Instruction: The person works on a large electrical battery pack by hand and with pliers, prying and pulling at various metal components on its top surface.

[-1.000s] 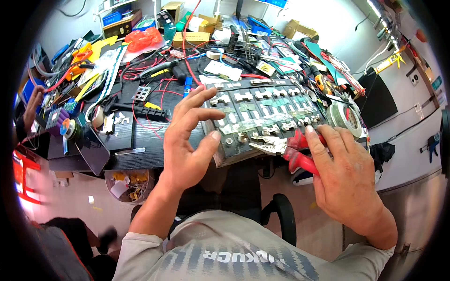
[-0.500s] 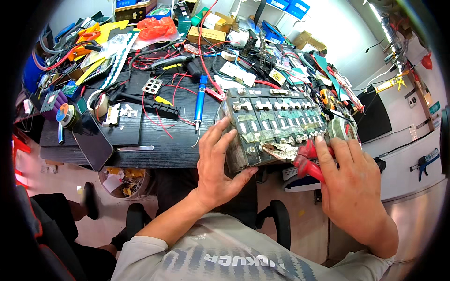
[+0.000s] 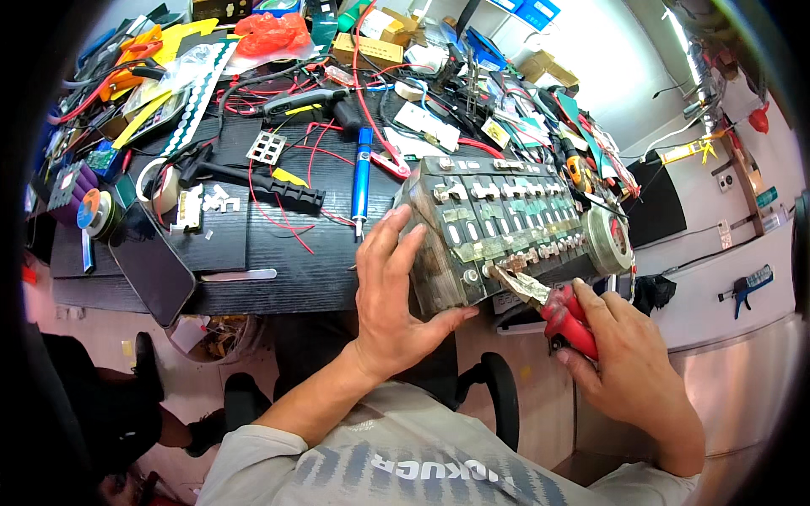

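A long battery pack (image 3: 481,232) lies tilted at the table's front edge. Its dark cells stand in a row, with metal terminals and greenish tape along the top. My left hand (image 3: 392,295) rests against the pack's left end, fingers spread, thumb along the lower front edge. Red-handled pliers (image 3: 569,325) are in my right hand (image 3: 624,350), fingers around the grips. The jaws reach the metal terminals near the pack's front left corner; whether they pinch one cannot be told.
A blue pen-shaped tool (image 3: 361,181) lies left of the pack, beside a black bar-shaped piece (image 3: 261,185). A phone (image 3: 152,266) overhangs the front edge near tweezers (image 3: 239,276). A round spool (image 3: 606,242) stands by the pack's right end. Tangled wires and tools crowd the back.
My right hand has moved down with the pliers, which now slant more steeply at the pack's corner. My left hand keeps its place against the pack. The whole view has shifted slightly.
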